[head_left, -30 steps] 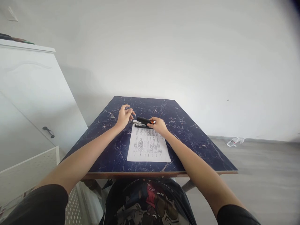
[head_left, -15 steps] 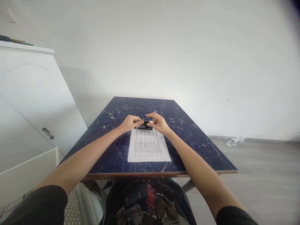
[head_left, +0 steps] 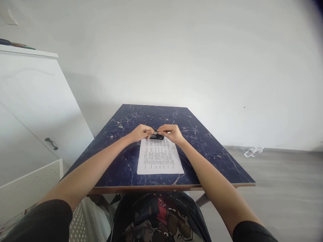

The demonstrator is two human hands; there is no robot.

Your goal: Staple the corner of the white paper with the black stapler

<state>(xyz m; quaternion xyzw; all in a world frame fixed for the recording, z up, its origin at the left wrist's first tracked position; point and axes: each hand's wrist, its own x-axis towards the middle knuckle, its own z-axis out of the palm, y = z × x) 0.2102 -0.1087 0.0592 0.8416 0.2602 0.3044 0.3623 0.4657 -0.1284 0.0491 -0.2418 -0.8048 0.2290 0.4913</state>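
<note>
A small black oblong object (head_left: 158, 137) with pale markings on its near side rests across the far end of a printed sheet of paper (head_left: 160, 159). Its exact kind is too small to tell. My left hand (head_left: 140, 132) is closed on its left end, thumb and fingers pinched together. From the right, my right hand (head_left: 173, 132) is closed too, its thumb and forefinger pinching at the top of the black object. Between the two sets of fingertips shows a small pale patch I cannot make out. The sheet's far edge is hidden by the object and my hands.
The sheet lies on a dark blue marbled table (head_left: 121, 171) against a white wall. A white cabinet (head_left: 30, 94) with a dark handle stands at the left. A clear plastic bottle (head_left: 252, 152) lies on the grey floor to the right.
My right hand's raised fingers have come down and left into a pinch by my left fingertips. A pale patch now shows on top of the black object. My left hand has hardly moved.
</note>
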